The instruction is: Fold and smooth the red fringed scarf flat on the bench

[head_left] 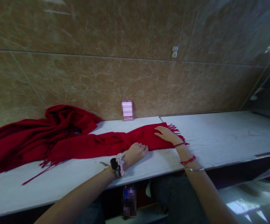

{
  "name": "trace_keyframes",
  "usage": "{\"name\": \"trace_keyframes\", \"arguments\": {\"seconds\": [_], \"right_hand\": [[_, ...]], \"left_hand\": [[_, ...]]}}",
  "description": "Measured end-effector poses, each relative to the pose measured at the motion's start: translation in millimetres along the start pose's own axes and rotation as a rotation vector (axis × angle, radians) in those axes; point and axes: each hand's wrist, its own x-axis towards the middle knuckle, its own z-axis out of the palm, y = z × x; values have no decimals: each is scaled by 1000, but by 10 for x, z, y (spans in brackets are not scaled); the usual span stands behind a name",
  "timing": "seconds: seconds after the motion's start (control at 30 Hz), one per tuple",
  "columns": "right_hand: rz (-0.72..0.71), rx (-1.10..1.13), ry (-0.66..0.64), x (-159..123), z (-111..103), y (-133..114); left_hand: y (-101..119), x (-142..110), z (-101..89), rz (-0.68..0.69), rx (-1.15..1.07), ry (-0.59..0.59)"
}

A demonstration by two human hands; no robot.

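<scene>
A long red scarf (107,144) with fringed ends lies stretched along a white wood-grain table (218,133). Its left part is a loose, crumpled heap against the wall, while the right part is laid out as a flatter strip. At the near edge of that strip, my left hand (136,153) has its fingers curled over the cloth; the fingertips are partly hidden. Toward the fringed right end, my right hand (167,134) rests flat on the scarf, fingers stretched out. One long fringe strand trails over the table at the left.
Behind the table rises a brown marbled tile wall (102,81) with a small white fitting (175,52). A small pinkish, blurred card (127,110) stands against it. Below the near table edge are my legs and a blurred object (129,202).
</scene>
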Motion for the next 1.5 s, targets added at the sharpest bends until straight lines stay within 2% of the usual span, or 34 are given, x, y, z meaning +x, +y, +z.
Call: {"name": "trace_keyframes", "arguments": {"seconds": [0.2,0.33,0.43,0.57,0.73,0.83,0.93,1.0,1.07,1.17,1.4,1.5], "right_hand": [[-1,-28,-7,-4,12,-12],[51,-76,-16,-16,21,-44],[87,-121,-69,-24,37,-63],[118,-172,-107,-25,52,-43],[273,-273,-104,-21,23,-5],[334,-338,-21,30,1,-36],[214,-319,36,135,27,-93],[128,-253,-33,206,73,-117],[123,-203,-128,251,121,-110],[205,-193,-164,257,156,-33],[447,-240,-86,105,71,300],[535,-271,-15,52,-1,328]], "left_hand": [[-49,43,-36,-109,-155,73],[-163,261,-67,-261,-301,145],[-287,513,28,-391,-339,87],[-367,722,262,-422,-401,-35],[-304,702,389,-471,-437,-71],[-276,681,376,-495,-451,-75],[-275,685,379,-518,-453,-71],[-279,688,391,-524,-456,-73],[-283,685,400,-526,-458,-79],[-284,667,393,-529,-455,-89],[-269,616,366,-548,-429,-78],[-269,612,366,-548,-422,-89]]}}
